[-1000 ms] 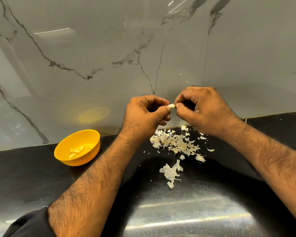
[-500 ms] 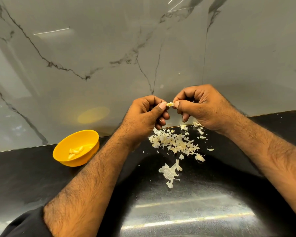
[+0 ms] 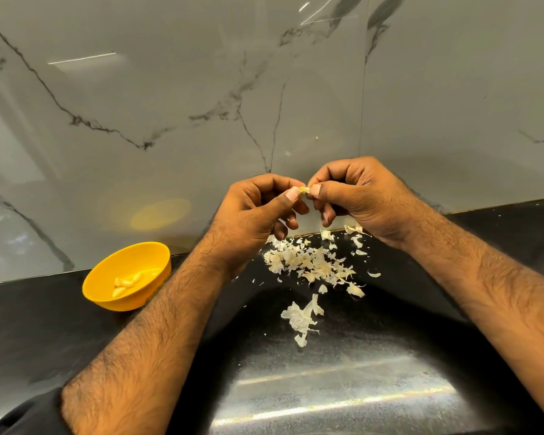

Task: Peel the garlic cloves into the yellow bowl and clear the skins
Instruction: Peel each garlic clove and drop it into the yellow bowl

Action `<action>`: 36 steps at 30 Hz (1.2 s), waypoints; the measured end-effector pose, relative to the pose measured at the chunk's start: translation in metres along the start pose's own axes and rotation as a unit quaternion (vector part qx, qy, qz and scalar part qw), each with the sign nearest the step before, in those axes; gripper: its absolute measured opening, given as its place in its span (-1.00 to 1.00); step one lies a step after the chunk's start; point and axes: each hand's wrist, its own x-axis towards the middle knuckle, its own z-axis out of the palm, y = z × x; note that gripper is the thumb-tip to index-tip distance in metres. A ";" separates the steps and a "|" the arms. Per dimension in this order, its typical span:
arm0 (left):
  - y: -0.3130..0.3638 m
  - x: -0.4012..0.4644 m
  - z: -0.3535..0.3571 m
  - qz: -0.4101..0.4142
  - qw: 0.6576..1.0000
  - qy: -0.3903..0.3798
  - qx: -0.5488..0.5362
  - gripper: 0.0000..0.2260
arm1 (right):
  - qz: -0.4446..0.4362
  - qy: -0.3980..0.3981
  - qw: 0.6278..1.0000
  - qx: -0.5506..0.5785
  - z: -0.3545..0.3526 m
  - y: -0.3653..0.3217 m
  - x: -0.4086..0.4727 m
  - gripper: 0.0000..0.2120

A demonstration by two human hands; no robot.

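head view: garlic clove (image 3: 304,190) pinched between both thumbs, above skins (image 3: 311,265) on black bench (image 3: 60,324).
left hand (image 3: 252,215): grip clamped on the clove.
right hand (image 3: 358,196): grip clamped on its other end.
step: peeling, midway by my reading.
next: strip the last skin, carry the clove left to the bowl.
yellow bowl (image 3: 107,271): holds several peeled cloves (image 3: 129,282); near the wall.

Garlic clove (image 3: 304,190) mostly hidden between hands
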 end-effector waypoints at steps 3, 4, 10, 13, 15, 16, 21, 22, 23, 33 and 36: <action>0.001 -0.001 -0.002 -0.005 1.000 0.001 -0.011 -0.85 | -0.004 -0.004 1.000 -0.007 0.000 0.000 0.000 -0.87; 0.001 -0.001 -0.002 -0.015 1.000 0.000 -0.025 -0.86 | -0.006 -0.003 1.000 -0.013 0.000 0.000 0.000 -0.87; 0.000 -0.001 -0.003 -0.060 0.994 -0.004 -0.089 -0.85 | -0.025 0.005 0.997 -0.070 0.000 0.000 0.000 -0.89; 0.003 -0.001 -0.003 -0.064 0.991 -0.008 -0.113 -0.81 | -0.026 0.023 0.995 -0.096 -0.002 0.001 0.001 -0.89; 0.004 -0.001 -0.004 -0.066 0.991 -0.010 -0.120 -0.82 | -0.023 0.032 0.994 -0.103 -0.003 0.002 0.002 -0.89; 0.004 -0.002 -0.004 -0.068 0.990 -0.011 -0.122 -0.83 | -0.021 0.034 0.994 -0.105 -0.003 0.002 0.002 -0.89; 0.003 -0.001 -0.004 -0.086 0.988 -0.023 -0.129 -0.85 | -0.005 0.044 0.993 -0.111 -0.005 0.003 0.003 -0.89; 0.003 0.000 -0.003 -0.092 0.986 -0.025 -0.135 -0.85 | -0.001 0.044 0.993 -0.110 -0.005 0.003 0.004 -0.89; 0.003 0.000 -0.003 -0.098 0.984 -0.027 -0.144 -0.87 | 0.003 0.040 0.993 -0.109 -0.005 0.004 0.004 -0.89; 0.004 0.004 0.002 -0.119 0.969 -0.010 -0.217 -0.91 | 0.042 -0.018 0.991 -0.127 0.000 0.006 0.001 -0.78; 0.004 0.005 0.002 -0.129 0.970 -0.007 -0.208 -0.84 | -0.017 0.023 0.997 -0.066 0.000 0.003 0.001 -0.71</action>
